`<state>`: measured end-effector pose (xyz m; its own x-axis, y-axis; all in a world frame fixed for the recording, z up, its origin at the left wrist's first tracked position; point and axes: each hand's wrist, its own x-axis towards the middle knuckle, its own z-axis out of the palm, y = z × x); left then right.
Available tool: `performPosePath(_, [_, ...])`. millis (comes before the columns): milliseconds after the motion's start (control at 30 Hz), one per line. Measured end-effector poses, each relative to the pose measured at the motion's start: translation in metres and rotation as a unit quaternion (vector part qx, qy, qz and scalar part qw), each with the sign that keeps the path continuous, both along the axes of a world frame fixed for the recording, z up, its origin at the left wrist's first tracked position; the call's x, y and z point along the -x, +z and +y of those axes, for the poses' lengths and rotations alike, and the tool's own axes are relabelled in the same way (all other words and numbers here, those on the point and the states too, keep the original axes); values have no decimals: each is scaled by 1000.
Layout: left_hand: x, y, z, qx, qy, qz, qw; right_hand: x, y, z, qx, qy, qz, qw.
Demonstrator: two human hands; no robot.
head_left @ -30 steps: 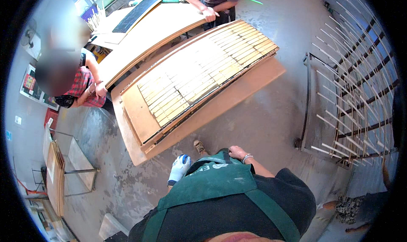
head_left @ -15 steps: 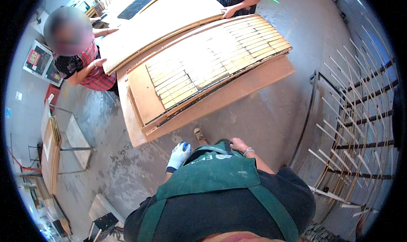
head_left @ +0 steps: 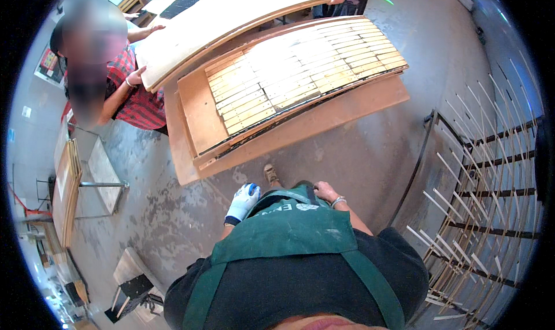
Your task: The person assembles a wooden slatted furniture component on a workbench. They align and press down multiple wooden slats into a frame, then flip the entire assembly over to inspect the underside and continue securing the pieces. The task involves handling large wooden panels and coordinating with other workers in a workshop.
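My left hand (head_left: 243, 203), in a white and blue work glove, hangs beside the green apron (head_left: 283, 231) at my front; its fingers are mostly hidden. On the apron's other side is my bare right hand (head_left: 328, 192), a bracelet at its wrist. Its fingers curl at the apron's edge, and what they hold, if anything, is hidden. Ahead lies a stack topped by a panel of narrow wooden slats (head_left: 300, 69), apart from both hands. Beyond it, two co-workers grip a large pale board (head_left: 231, 20) at its ends.
Under the slatted panel, a wide brown board (head_left: 324, 119) juts toward me. On the right stands a rack (head_left: 497, 194) bristling with thin rods. Boards (head_left: 68, 191) lean at the left, near a metal-legged stand (head_left: 104, 182). A black and wooden object (head_left: 136, 284) is at lower left.
The co-workers have moved the pale board farther from the slatted panel, and a gap now shows at its right end. The left co-worker has come closer. My hands stay at the apron.
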<state>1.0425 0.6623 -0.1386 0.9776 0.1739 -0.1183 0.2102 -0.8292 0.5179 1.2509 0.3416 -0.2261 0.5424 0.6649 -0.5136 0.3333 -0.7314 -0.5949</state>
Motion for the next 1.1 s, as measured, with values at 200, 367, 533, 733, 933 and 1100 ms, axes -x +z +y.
performPosePath(200, [3,6,-3,-67,-55,-38,995,-1,-9,0,8,-10,10,1000])
performPosePath(367, [-7,21,-6,-104,-109,7,989,-7,-24,-10,4,-28,-3,1000])
performPosePath(533, [-5,23,-8,-84,-93,-1,992,-11,-4,-6,28,-10,26,999])
performPosePath(733, [-14,39,-15,-59,-50,12,997,-12,-7,-14,5,-20,20,1000])
performPosePath(933, [-15,34,-13,-31,-19,18,999,-13,5,-12,6,-23,24,999])
performPosePath(1100, [-16,28,-11,-71,-64,9,995,-16,-2,-12,16,-18,21,999])
